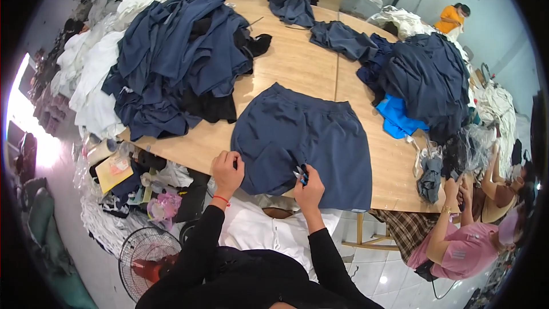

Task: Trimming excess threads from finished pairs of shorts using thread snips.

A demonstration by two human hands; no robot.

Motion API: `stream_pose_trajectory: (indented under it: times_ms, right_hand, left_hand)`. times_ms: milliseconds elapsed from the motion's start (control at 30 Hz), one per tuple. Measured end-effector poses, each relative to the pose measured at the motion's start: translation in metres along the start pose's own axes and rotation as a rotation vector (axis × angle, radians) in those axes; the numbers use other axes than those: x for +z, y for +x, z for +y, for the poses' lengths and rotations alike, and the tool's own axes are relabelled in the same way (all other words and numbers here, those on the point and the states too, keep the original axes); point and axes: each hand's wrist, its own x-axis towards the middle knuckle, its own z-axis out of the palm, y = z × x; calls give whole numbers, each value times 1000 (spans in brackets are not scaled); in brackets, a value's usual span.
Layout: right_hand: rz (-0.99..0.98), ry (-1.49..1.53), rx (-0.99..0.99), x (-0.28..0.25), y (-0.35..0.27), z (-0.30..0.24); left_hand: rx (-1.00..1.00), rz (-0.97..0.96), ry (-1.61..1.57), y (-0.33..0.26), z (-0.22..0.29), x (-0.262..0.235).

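A pair of navy shorts [337,143] lies spread on the wooden table in front of me, waistband toward the far side and the leg hems near my body. My left hand [227,173] is closed at the shorts' left edge, with a bit of dark cloth showing between thumb and fingers. In my right hand [309,189] I hold small thread snips [299,174], their metal tips over the cloth near the inner leg. A red string circles my left wrist.
Navy garments [177,46] are heaped at the left, beside white cloth [94,97]. Another dark pile [426,74] and a bright blue piece [399,115] lie at the right. People work across the table and at the right. A caged fan [150,260] stands lower left.
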Motion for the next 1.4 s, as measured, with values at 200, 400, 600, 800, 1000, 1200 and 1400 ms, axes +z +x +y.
stream_pose_trajectory:
  times_ms: [200,400,600,800,1000,1200,1400]
  right_hand:
    - [102,40,-26,20,15,3]
    - [101,195,278,-22,30,-2]
    - [85,376,305,5,7,-39]
    - [-38,1007,1203,-29,22,-61]
    - [-210,1573,1314,-64,34,-7]
    - [-139,1395,1372,-83,53,-32]
    - [-302,1458,1109,-97,49,-40]
  left_hand:
    - [-472,99,-510,11,4,-10]
    - [-41,-284,-369,-14,72,-60]
    - [68,-495,-120,-56,23,-56]
    - [-7,-635,-480,-19,-1,-55]
    - [-1408,-504,-1853,19,-31,-64]
    - [-1298,-318,-1973,28,-44,-84]
    - [-1242,-384,-1858,14,-49,-82]
